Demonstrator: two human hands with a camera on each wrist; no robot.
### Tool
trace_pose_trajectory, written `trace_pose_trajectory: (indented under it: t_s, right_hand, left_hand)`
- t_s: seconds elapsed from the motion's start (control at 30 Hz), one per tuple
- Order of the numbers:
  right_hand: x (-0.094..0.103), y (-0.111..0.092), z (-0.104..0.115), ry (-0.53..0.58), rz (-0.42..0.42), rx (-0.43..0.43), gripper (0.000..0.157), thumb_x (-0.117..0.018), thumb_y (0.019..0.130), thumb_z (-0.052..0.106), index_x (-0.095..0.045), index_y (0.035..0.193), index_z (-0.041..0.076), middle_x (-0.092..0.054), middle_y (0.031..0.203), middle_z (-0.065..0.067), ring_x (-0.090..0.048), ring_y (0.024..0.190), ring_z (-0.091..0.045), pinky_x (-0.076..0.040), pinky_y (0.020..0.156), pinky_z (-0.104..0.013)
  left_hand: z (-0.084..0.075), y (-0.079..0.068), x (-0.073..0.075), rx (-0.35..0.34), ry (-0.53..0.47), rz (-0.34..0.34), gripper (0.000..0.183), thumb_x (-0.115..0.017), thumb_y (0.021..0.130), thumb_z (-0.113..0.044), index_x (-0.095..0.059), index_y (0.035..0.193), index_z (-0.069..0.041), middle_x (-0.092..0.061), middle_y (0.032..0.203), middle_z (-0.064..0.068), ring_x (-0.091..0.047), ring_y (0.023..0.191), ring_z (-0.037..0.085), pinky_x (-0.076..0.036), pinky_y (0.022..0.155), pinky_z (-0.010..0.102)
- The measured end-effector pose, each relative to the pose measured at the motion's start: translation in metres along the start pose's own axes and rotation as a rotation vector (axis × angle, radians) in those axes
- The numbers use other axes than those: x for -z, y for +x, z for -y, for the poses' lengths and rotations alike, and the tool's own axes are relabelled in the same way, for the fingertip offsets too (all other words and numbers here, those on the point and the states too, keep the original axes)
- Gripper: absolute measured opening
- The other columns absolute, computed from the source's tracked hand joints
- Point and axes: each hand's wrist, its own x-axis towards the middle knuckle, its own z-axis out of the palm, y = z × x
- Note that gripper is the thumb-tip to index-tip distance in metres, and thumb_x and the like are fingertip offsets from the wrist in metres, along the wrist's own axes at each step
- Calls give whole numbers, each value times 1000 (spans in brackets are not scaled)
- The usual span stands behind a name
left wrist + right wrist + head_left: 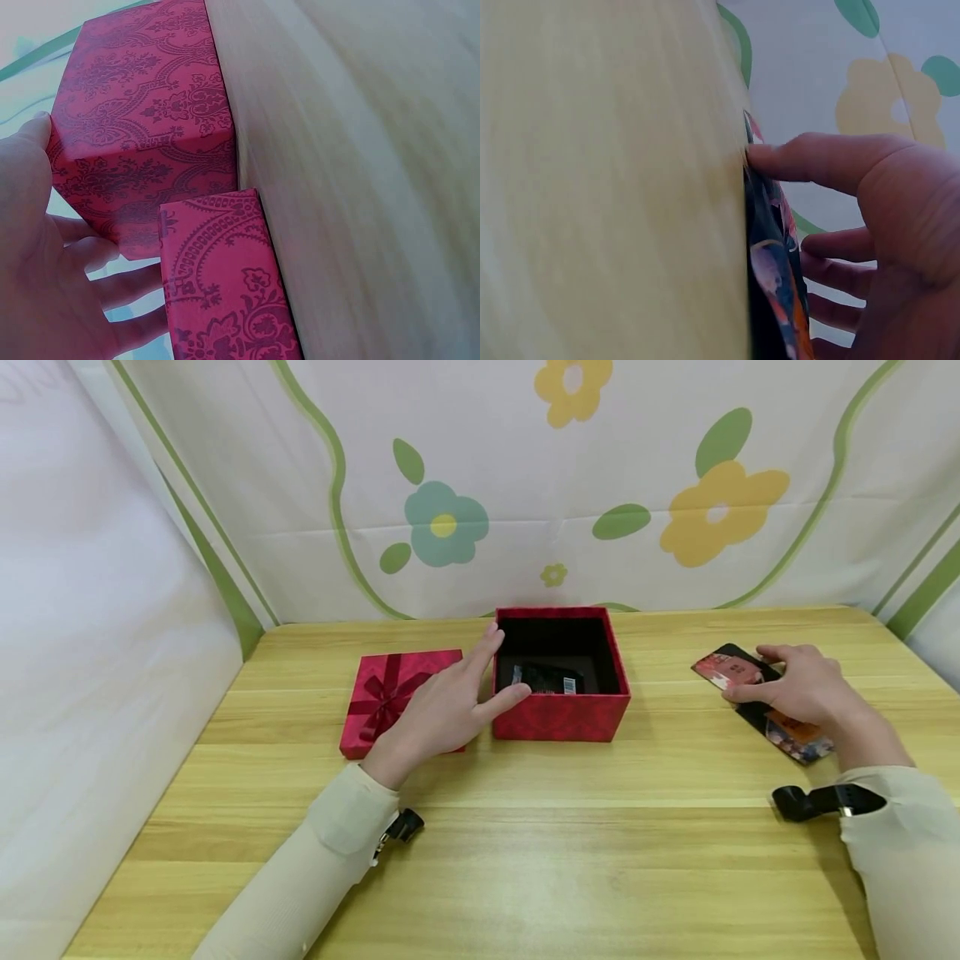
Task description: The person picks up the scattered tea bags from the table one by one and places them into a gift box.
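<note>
A red patterned gift box (pixel 555 718) stands lidless on the table, with a dark packet (pixel 551 681) bearing a barcode label inside it. My left hand (pixel 450 697) is at the box's left front corner, fingers stretched out along its side and thumb at the front rim. Below that hand, and partly hidden by it, lies the red lid (pixel 367 693) with a dark red bow. On the right, my right hand (pixel 806 685) grips a flat dark packet (pixel 731 668) with colourful printing, thumb on its near edge and fingers over the far one. The palm covers the packet's middle.
The light wooden table (pixel 525 860) ends at the back against a white cloth (pixel 555 485) printed with flowers and green lines. More white cloth (pixel 82 610) hangs along the left side.
</note>
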Motion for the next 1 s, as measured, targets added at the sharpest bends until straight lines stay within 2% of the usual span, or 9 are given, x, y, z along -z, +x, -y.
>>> trace_pose_trajectory:
  t_s: [0.1, 0.2, 0.3, 0.33, 0.6, 0.8, 1.0]
  right_hand:
    - [1, -1, 2, -22, 17, 0, 122, -71, 92, 69, -10, 167, -6, -11, 162, -48, -3, 141, -77, -26, 106, -80]
    - [2, -2, 3, -45, 19, -3, 121, -69, 93, 70, -12, 166, -8, -9, 159, -50, -6, 137, -77, -29, 103, -78]
    - [2, -2, 3, -54, 12, 1, 118, -69, 93, 69, -17, 165, -9, -11, 157, -51, -9, 136, -75, -30, 101, -76]
    - [2, -2, 3, -55, 9, 4, 117, -69, 94, 68, -18, 164, -10, -12, 156, -51, -10, 136, -74, -30, 101, -75]
    - [1, 0, 4, -51, 12, 19, 112, -69, 94, 67, -26, 161, -12, -14, 155, -52, -10, 136, -74, -32, 100, -76]
    - [1, 1, 6, -43, 21, 34, 110, -70, 95, 65, -28, 161, -12, -16, 154, -52, -10, 138, -74, -32, 101, -78]
    - [2, 0, 6, -33, -1, 60, 106, -72, 96, 60, -29, 160, -13, -21, 154, -51, -17, 139, -71, -33, 103, -78]
  left_hand:
    - [0, 0, 0, -3, -3, -3, 93, -48, 102, -73, -8, 173, -29, -21, 179, -7, -69, 101, 22, -52, 69, 36]
    - [0, 0, 0, -6, -2, -4, 93, -48, 102, -73, -10, 173, -27, -19, 179, -7, -70, 112, 24, -56, 77, 40]
    - [0, 1, 0, -5, -2, -4, 93, -48, 102, -73, -10, 173, -27, -17, 179, -9, -65, 131, 25, -58, 87, 41]
    - [0, 1, 0, -6, -1, -4, 93, -49, 102, -73, -11, 173, -26, -17, 179, -8, -65, 132, 26, -58, 89, 42]
    - [-1, 0, 0, -9, 5, -10, 93, -51, 102, -70, -11, 173, -25, -28, 177, -3, -71, 109, 23, -57, 82, 39]
    - [0, 0, 0, -10, 7, -13, 93, -51, 102, -70, -11, 173, -24, -28, 177, -2, -71, 106, 23, -56, 79, 38]
    - [-1, 0, -1, -10, 3, -8, 93, -50, 102, -71, -10, 173, -26, -25, 178, -5, -70, 116, 23, -57, 84, 39]
